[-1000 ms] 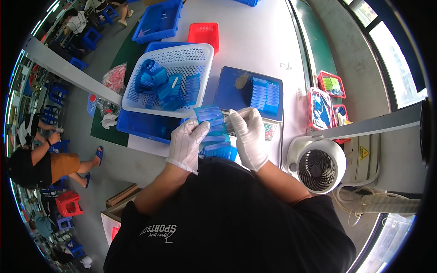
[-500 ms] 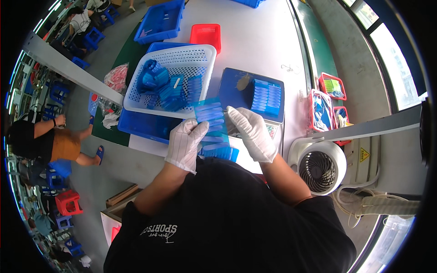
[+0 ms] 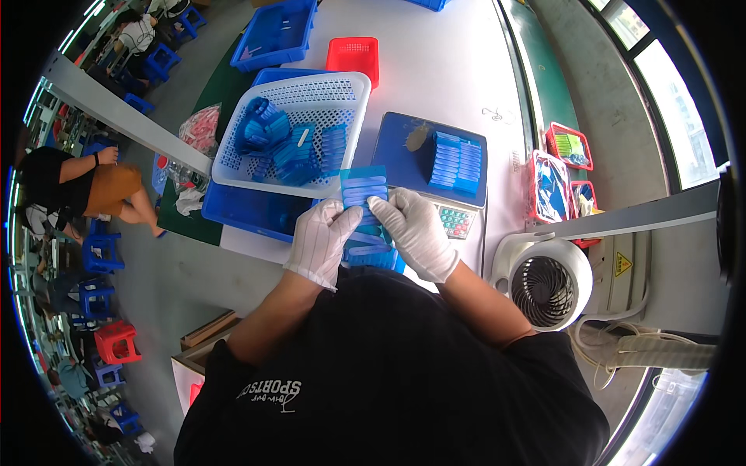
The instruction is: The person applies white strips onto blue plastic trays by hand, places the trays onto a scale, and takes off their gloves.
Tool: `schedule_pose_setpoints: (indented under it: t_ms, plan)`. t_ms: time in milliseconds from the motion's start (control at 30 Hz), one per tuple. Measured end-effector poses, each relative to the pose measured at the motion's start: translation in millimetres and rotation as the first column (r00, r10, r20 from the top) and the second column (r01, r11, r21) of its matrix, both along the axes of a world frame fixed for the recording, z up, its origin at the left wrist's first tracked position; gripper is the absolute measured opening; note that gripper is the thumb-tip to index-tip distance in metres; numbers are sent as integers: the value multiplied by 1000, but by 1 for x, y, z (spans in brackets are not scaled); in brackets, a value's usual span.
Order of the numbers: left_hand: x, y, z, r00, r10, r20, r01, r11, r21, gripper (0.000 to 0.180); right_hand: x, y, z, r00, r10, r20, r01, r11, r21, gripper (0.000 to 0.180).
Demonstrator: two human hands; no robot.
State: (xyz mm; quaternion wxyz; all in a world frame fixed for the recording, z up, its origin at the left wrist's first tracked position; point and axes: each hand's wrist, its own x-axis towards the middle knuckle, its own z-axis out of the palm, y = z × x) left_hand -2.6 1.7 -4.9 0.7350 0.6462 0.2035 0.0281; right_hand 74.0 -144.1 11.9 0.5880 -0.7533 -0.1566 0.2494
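Note:
White-gloved, my left hand [image 3: 318, 242] grips the left edge of a see-through blue plastic strip [image 3: 364, 185] with a row of slim ridged pieces across it. My right hand [image 3: 418, 235], in a white glove too, pinches the strip's right edge between thumb and fingers. The strip hangs down in front of my chest, and its lower part is partly hidden by my hands. Just beyond, on the right, a blue-topped weighing scale [image 3: 398, 159] carries a stack of similar blue strips [image 3: 455, 162]. More blue strips [image 3: 297, 155] lie loose in a white perforated basket [image 3: 356, 97] on the left.
A blue tray [image 3: 252, 215] sits under the white basket. Farther off stand a red basket [image 3: 353, 56] and a blue bin [image 3: 272, 35]. At right are a white fan [image 3: 544, 287] and small red baskets [image 3: 544, 186]. A co-worker [image 3: 85, 182] is on the left.
My right hand has moved left and closed on the strip's edge, where it was apart before. The strip has shifted slightly right. The co-worker at left has moved farther up the picture.

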Motion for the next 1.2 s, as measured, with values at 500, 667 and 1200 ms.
schedule_pose_setpoints:
  t_ms: [500,667,1200]
  plan:
    - [1,-11,17,990,31,-139,-64,969,-241,12,6,-3,0,993,-95,-73,100,992,72,31]
    - [3,-5,6,988,-7,-153,-27,976,-214,16,7,-3,-2,987,-100,-128,113,989,96,31]
    - [-3,-6,11,976,204,-74,-215,952,-216,15,-10,-16,-5,937,-228,265,167,958,234,16]
